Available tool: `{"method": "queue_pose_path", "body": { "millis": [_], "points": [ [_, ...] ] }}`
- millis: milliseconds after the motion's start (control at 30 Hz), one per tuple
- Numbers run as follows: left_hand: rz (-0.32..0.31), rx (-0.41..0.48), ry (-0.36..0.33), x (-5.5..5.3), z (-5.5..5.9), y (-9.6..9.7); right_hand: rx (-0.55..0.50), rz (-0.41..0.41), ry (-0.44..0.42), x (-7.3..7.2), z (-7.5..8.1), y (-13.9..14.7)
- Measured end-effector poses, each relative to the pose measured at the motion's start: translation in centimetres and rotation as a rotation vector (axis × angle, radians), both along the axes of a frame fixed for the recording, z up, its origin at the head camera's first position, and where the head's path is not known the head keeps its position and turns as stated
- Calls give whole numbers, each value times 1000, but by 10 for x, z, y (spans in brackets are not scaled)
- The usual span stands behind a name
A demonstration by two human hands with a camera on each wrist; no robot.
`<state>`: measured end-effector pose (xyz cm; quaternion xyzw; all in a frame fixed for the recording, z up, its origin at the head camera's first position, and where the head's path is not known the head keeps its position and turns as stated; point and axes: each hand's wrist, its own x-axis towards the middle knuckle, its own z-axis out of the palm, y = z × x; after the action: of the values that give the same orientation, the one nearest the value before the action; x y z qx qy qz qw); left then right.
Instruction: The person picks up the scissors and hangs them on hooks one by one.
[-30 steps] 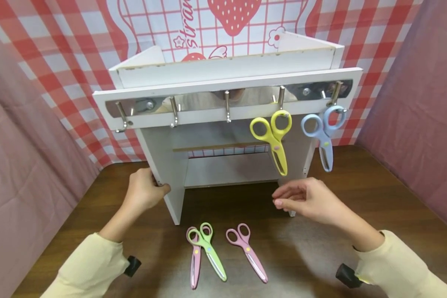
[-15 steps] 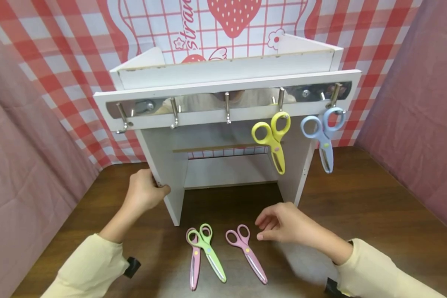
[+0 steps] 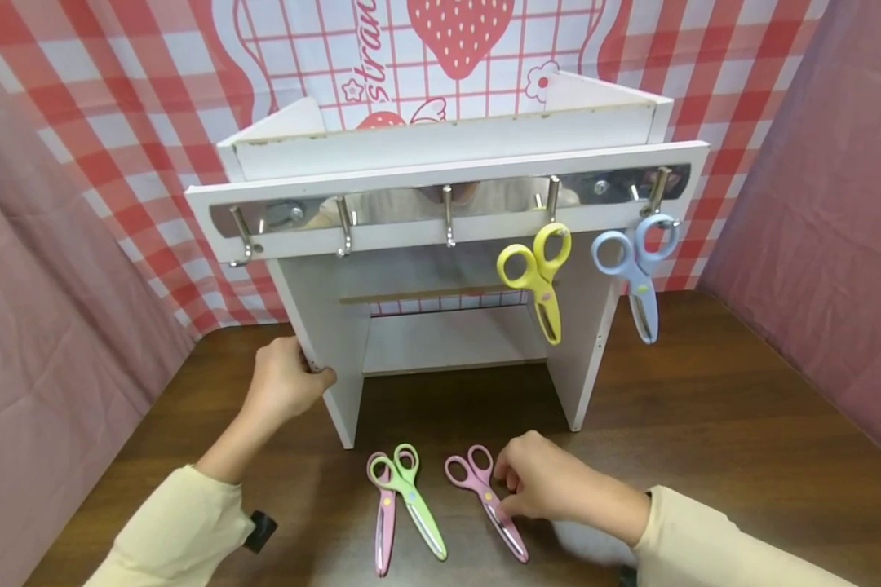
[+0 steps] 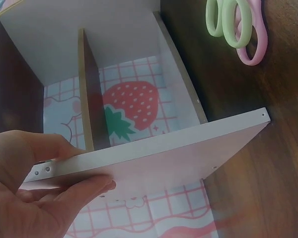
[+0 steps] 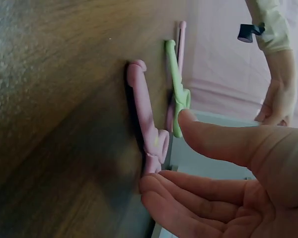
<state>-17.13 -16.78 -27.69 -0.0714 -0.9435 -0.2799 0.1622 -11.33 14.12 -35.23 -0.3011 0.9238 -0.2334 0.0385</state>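
My left hand (image 3: 282, 377) grips the front edge of the left side panel (image 4: 159, 144) of a white shelf unit, thumb on one face and fingers on the other. My right hand (image 3: 554, 481) is at the right side of a pair of pink scissors (image 3: 488, 501) on the table. In the right wrist view its thumb and fingers stand apart, fingertips right by the handles. Green scissors (image 3: 418, 505) lie partly across a second pink pair (image 3: 385, 530) to the left. Yellow scissors (image 3: 543, 285) and blue scissors (image 3: 640, 277) hang from two hooks on the unit's front rail.
The white rail (image 3: 396, 179) carries a metal strip with several hooks; three at the left and middle bear nothing. Brown wooden table (image 3: 705, 424) underneath. A red checked strawberry cloth (image 3: 147, 106) hangs behind, pink cloth (image 3: 800, 220) at both sides.
My right hand has come down and leftward from below the yellow scissors to the pink scissors on the table. The yellow scissors swung slightly. My left hand has kept its grip.
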Motion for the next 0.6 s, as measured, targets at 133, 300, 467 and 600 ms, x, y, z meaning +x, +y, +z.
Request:
{"method": "queue_pose_path", "body": {
  "millis": [133, 300, 467, 600],
  "points": [
    [-2, -3, -1, 0, -1, -1, 42, -11, 25, 1, -3, -5],
    [-1, -4, 3, -1, -1, 0, 112, -29, 94, 2, -7, -11],
    [3, -2, -1, -1, 0, 0, 154, -52, 119, 2, -11, -12],
    [4, -6, 3, -1, 0, 0, 159, -57, 128, -1, -11, -8]
  ]
}}
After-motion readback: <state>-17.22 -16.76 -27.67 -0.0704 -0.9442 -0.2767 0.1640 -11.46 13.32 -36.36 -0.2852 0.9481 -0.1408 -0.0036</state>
